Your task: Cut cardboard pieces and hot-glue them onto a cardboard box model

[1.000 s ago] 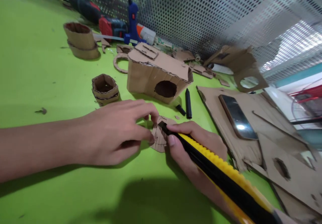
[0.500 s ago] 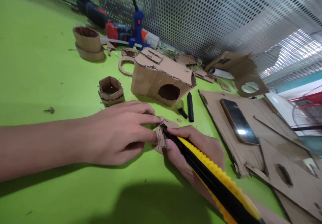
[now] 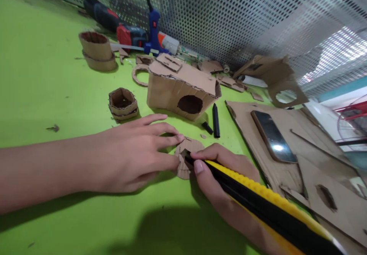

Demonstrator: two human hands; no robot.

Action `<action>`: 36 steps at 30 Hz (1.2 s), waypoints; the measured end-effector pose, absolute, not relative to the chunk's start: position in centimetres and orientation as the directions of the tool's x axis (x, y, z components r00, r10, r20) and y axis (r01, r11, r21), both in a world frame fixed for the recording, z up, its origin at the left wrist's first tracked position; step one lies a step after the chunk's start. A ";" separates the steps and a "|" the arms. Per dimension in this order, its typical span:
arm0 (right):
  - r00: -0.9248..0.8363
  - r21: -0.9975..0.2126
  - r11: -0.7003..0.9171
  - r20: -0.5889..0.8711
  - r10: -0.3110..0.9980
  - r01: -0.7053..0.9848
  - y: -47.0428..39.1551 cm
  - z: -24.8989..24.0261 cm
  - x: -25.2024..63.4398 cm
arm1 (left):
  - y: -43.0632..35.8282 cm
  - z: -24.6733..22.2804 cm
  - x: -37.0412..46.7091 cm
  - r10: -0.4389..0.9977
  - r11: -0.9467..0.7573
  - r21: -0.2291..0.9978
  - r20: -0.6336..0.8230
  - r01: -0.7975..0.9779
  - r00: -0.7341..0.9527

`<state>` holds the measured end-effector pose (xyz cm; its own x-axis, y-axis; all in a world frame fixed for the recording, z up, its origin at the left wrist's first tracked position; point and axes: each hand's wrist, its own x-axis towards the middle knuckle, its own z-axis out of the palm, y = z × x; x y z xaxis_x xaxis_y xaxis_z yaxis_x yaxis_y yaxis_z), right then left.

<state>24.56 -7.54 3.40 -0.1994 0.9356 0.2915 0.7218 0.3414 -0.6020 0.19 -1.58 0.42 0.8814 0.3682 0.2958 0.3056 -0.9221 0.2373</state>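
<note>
A small rounded cardboard piece (image 3: 195,145) lies flat on the green table (image 3: 86,224). My left hand (image 3: 137,151) rests on the table with its fingers spread, fingertips on the left edge of the piece. My right hand (image 3: 226,182) is closed around a yellow and black utility knife (image 3: 258,194), whose tip is at the opening in the piece's middle. Behind my hands stands a cardboard box (image 3: 174,90) with a dark round hole in its front.
A cardboard ring (image 3: 123,104) and an oval cardboard form (image 3: 97,50) stand at the left. A blue glue gun (image 3: 154,33) is behind. A black marker (image 3: 216,121) and a phone (image 3: 273,136) on cardboard sheets (image 3: 241,121) lie right.
The knife and my right hand have shifted slightly right and down, and the knife lies at a flatter angle. My left hand's fingers have spread a little, uncovering more of the piece.
</note>
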 end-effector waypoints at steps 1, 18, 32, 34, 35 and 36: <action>-0.201 -0.636 0.347 0.293 0.935 0.689 -7.4 3.5 24.6 | -1.6 0.4 0.1 0.367 -0.922 0.244 0.305 0.301 0.879; -0.157 -0.707 0.334 0.305 0.939 0.623 -7.2 2.5 24.3 | -1.4 0.7 0.2 0.342 -0.930 0.251 0.326 0.268 0.882; -0.115 -0.830 0.203 0.167 0.979 0.520 -7.6 3.3 24.7 | -1.0 0.7 0.0 0.358 -0.916 0.302 0.310 0.266 0.881; -0.116 -0.833 0.197 0.160 0.980 0.518 -7.6 3.0 24.6 | -1.1 0.7 0.0 0.362 -0.915 0.299 0.315 0.270 0.877; -0.122 -0.831 0.198 0.157 0.980 0.519 -7.6 2.8 24.6 | -1.1 0.8 0.1 0.364 -0.915 0.296 0.314 0.274 0.877; -0.125 -0.825 0.203 0.161 0.979 0.528 -7.6 2.7 24.5 | -1.2 0.8 0.1 0.366 -0.915 0.293 0.311 0.278 0.877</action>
<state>24.53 -7.58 2.73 -0.1252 0.9790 0.1606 0.5281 0.2028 -0.8246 0.12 -1.16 0.80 0.8774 0.3658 0.3106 0.2778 -0.9149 0.2928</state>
